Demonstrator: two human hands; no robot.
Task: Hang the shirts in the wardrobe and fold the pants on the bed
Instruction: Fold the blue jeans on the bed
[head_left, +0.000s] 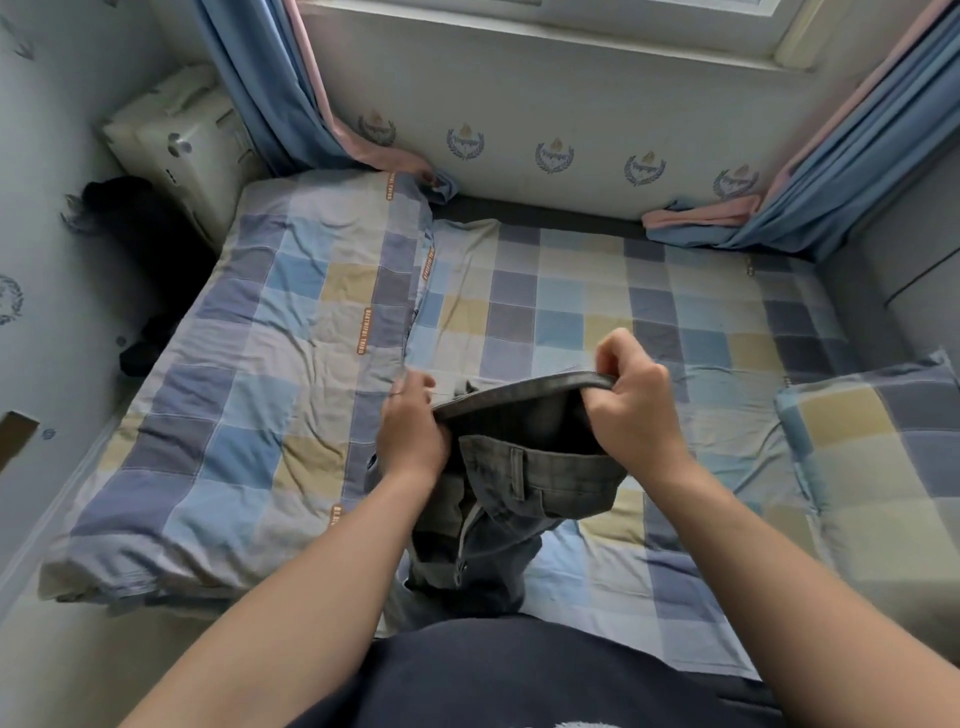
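The pair of grey denim pants (524, 467) is held up by its waistband above the near edge of the bed, and the legs hang bunched and twisted down to the sheet in front of the person's body. The left hand (413, 434) has its grip closed on the left end of the waistband. The right hand (634, 400) is curled round the right end, with the thumb inside the band, so the waist gapes open between the two hands.

As a judgement, the pants part of the task has barely begun. The garment is lifted and being straightened, but no fold is made and it is not yet laid flat. Nothing shows how the shirts stand: no shirt or hanger is in view. The grey panel (924, 291) at the right edge may be the wardrobe, though that cannot be told.

By count there is one pair of pants and two hands, both on it. There is one bed with a blue, grey and yellow checked sheet (571, 312), one folded quilt of the same check (234, 374) on its left half, and one matching pillow (878, 467) at the right. Two blue and pink curtains (260, 93) hang by the window, their ends resting on the bed's far corners. One cream box-like unit (171, 140) stands in the left corner, with one dark heap (145, 234) just beside it, too dim to name.
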